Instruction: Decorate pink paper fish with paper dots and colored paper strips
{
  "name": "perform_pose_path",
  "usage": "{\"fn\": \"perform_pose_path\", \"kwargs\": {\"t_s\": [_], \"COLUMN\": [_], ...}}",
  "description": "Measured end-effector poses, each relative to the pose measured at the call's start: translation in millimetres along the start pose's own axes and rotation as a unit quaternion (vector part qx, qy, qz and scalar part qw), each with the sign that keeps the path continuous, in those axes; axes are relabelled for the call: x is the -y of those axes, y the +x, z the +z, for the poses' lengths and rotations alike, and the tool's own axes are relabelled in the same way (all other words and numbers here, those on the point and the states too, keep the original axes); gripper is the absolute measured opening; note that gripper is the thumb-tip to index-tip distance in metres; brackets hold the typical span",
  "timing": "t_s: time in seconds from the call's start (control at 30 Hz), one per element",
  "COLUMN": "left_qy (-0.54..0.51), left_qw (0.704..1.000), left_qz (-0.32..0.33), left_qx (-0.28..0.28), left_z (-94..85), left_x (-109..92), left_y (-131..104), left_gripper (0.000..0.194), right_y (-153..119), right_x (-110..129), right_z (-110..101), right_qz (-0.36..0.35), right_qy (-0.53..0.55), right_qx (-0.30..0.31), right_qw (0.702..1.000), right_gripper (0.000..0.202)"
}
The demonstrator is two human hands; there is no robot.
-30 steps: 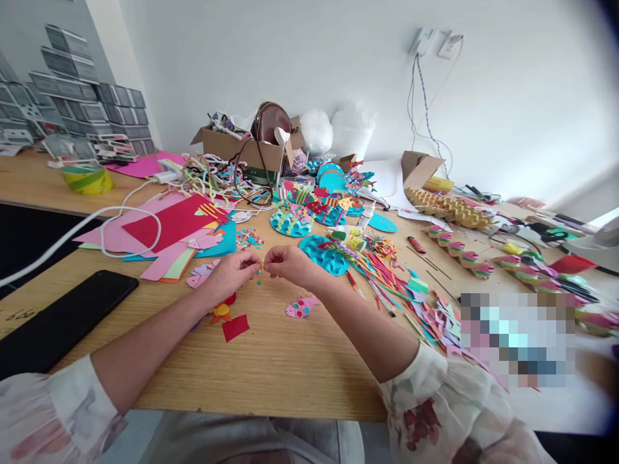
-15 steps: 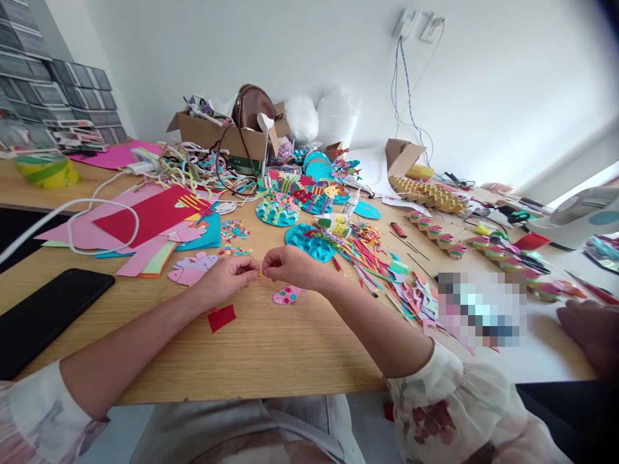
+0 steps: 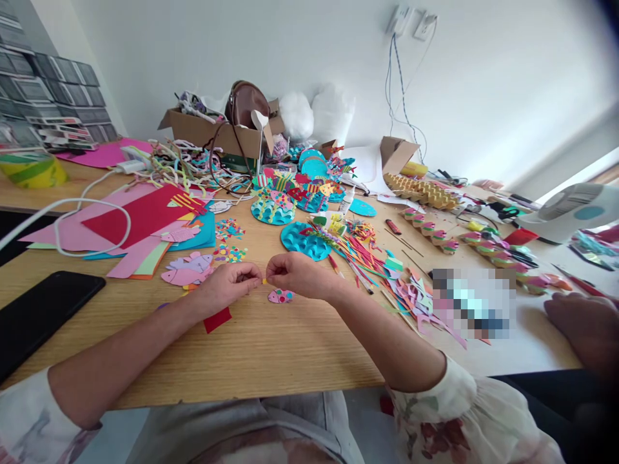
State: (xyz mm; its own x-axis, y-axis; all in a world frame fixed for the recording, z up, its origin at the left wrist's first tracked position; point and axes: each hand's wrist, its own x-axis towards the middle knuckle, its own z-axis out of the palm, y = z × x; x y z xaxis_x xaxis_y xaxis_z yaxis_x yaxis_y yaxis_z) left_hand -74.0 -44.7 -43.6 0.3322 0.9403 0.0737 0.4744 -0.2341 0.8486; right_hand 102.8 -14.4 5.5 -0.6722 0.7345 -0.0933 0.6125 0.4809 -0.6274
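My left hand and my right hand face each other just above the table, fingertips pinched and almost touching. A tiny yellow piece shows between them; both pinches meet at it. Just below lies a pink paper fish with coloured dots. A red paper scrap rests beneath my left wrist. Behind my left hand are pink and lilac paper fish and a scatter of coloured paper dots.
A blue wavy paper base and thin paper strips lie beyond my right hand. Coloured sheets and a black phone are at left. Another person's hand rests at the right edge.
The view has shifted slightly, so most things appear a little further left. Both hands keep their pinch around the tiny yellow piece, which shows slightly more now.
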Motion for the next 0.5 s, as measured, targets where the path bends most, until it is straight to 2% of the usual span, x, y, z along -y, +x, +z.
{"fn": "perform_pose_path", "kwargs": {"t_s": [0.1, 0.3, 0.37, 0.5], "left_qy": [0.078, 0.181, 0.207, 0.245], "left_qw": [0.995, 0.958, 0.947, 0.938], "left_qz": [0.056, 0.216, 0.234, 0.232], "left_qx": [-0.002, 0.061, 0.068, 0.076], "left_z": [-0.1, 8.7, 11.3, 12.2], "left_x": [-3, -5, -4, -6], "left_y": [-3, -9, -11, -12], "left_gripper": [0.019, 0.026, 0.028, 0.03], "right_y": [-8, -19, -20, -19], "right_x": [-6, -21, -22, -18], "right_z": [-6, -8, -6, -4], "right_qz": [0.017, 0.042, 0.042, 0.049], "right_qy": [-0.066, -0.148, -0.16, -0.179], "right_qx": [0.01, 0.037, 0.049, 0.061], "right_qw": [0.998, 0.987, 0.985, 0.981], "right_gripper": [0.012, 0.015, 0.018, 0.02]}}
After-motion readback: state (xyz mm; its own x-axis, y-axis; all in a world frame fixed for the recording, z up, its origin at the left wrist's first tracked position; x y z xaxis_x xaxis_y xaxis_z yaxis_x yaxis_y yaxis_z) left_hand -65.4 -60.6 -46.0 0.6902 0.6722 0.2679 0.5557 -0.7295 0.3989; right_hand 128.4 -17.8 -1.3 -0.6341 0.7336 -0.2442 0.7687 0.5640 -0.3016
